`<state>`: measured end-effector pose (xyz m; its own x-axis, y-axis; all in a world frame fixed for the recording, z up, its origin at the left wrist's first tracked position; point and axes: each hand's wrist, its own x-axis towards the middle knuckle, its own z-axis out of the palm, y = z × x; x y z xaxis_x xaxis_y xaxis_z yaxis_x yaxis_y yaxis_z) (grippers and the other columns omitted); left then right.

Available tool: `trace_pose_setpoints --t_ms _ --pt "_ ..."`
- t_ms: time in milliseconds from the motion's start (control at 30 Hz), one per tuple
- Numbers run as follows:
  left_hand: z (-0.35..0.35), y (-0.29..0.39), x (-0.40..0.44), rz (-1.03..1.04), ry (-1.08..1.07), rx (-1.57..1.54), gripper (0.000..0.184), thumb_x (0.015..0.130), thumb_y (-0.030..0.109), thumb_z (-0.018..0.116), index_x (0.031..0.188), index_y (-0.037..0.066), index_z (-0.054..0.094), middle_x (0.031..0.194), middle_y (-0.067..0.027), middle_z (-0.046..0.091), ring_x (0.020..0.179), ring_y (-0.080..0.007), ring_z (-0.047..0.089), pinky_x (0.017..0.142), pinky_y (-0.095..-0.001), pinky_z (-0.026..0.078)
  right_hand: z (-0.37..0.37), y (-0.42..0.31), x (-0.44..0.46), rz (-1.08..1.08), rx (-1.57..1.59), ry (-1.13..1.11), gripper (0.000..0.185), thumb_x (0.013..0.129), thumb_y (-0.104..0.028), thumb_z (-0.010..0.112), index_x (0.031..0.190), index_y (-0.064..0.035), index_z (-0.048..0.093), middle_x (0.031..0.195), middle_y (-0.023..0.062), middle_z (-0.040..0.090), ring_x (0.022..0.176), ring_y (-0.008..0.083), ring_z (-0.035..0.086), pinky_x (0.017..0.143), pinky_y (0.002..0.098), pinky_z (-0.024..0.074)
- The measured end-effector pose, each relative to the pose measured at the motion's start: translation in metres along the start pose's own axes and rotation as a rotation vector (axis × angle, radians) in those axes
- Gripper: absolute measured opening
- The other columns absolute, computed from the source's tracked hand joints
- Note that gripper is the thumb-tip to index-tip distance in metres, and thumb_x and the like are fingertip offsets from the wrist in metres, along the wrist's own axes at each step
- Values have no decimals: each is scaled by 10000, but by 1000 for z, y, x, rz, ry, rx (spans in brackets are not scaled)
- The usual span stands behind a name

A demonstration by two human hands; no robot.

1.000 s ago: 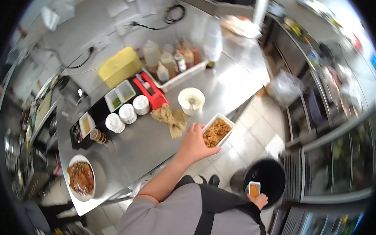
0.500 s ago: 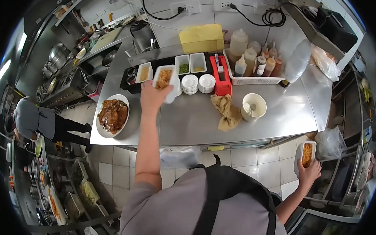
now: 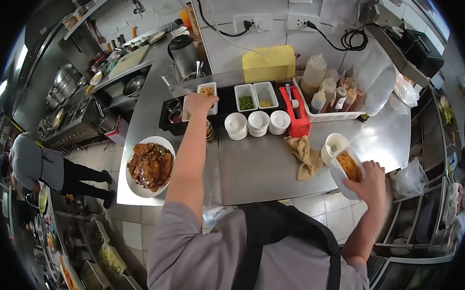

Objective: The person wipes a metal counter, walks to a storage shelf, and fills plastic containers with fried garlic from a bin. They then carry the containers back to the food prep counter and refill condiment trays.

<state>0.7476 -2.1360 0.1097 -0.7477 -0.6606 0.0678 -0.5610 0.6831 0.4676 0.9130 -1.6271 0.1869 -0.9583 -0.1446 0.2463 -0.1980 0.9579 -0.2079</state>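
My left hand (image 3: pixel 201 103) is closed on a small white container (image 3: pixel 207 86) of golden crumbly food, at the black tray (image 3: pixel 177 127) on the steel counter. Its fingers hide part of the container, and I cannot tell whether it rests fully in the tray. Over the counter's front right edge, my right hand (image 3: pixel 371 183) grips another white rectangular container (image 3: pixel 340 177) holding orange, shredded-looking food (image 3: pixel 349 166). That container overlaps a white tub (image 3: pixel 334 142) in view. A white plate (image 3: pixel 132 186) of brown sauced food (image 3: pixel 150 166) lies left of my left arm.
White containers with chopped greens (image 3: pixel 246 102) and pale food (image 3: pixel 265 103) sit in the tray. Stacked white bowls (image 3: pixel 258 124), a red holder (image 3: pixel 297 122), a crumpled brown cloth (image 3: pixel 304 157) and a basket of squeeze bottles (image 3: pixel 335 116) stand nearby. Another person (image 3: pixel 38 158) stands at far left.
My left hand has moved its container from in front of the tray back to the tray. My right hand has brought its container up and left from beside the counter to its front edge.
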Motion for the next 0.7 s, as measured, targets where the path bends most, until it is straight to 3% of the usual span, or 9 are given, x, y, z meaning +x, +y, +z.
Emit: trace_pose_setpoints --t_ms 67,200,267,333,400,467,500,567,700 --pt "21 -11 18 -19 -97 72 918 562 560 700 1155 -94 446 1195 -224 467 1117 -316 471 902 -325 424 2 -28 28 -159 7 51 546 499 -403 744 778 32 567 797 172 568 829 330 522 787 409 383" --pt "44 -15 21 68 70 280 933 566 596 698 1186 -57 452 1182 -198 479 1142 -288 439 898 -358 409 19 -97 96 -376 60 -7 591 551 -491 701 775 46 598 759 176 594 793 323 562 779 384 412" --pt "41 -14 10 32 40 292 935 558 615 701 1182 -40 468 1189 -175 469 1126 -284 441 892 -372 404 32 -139 135 -385 22 -125 603 567 -554 666 707 31 621 698 162 608 737 313 583 765 380 430" --pt "47 -14 1 54 236 394 860 552 664 672 1043 -34 570 1101 -162 522 1044 -289 510 860 -362 414 53 -181 174 -382 -18 -334 590 582 -596 626 585 -6 614 599 124 603 688 297 598 734 360 442" --pt "45 -11 -6 62 281 313 877 541 650 701 1055 -44 551 1099 -158 486 1029 -315 499 838 -379 431 72 -219 203 -423 -32 -341 554 591 -597 608 491 -52 599 502 83 572 649 269 614 688 349 453" --pt "36 -9 -16 41 211 245 874 550 597 733 1111 -35 510 1129 -134 462 1061 -289 454 840 -395 423 96 -251 233 -399 -22 -441 545 606 -606 595 675 -71 677 680 88 644 760 238 633 702 354 452" --pt "35 -10 -19 31 226 198 779 579 542 741 1059 -35 534 1104 -147 472 1038 -309 468 826 -407 434 113 -264 245 -412 -23 -446 545 606 -606 595 675 -71 677 680 88 644 760 238 633 702 354 452" --pt "33 -19 -24 57 301 137 715 595 500 743 1025 -35 542 1083 -160 482 1028 -326 475 820 -414 439 142 -289 268 -325 43 -379 611 612 -628 594 912 -103 682 915 98 655 883 243 619 744 402 444" --pt "19 -38 -55 110 358 9 456 683 351 707 951 4 583 1027 -197 520 1001 -372 489 818 -429 443 163 -323 283 -189 58 -524 629 662 -613 573 1038 -113 637 1048 86 619 960 293 585 766 464 417"
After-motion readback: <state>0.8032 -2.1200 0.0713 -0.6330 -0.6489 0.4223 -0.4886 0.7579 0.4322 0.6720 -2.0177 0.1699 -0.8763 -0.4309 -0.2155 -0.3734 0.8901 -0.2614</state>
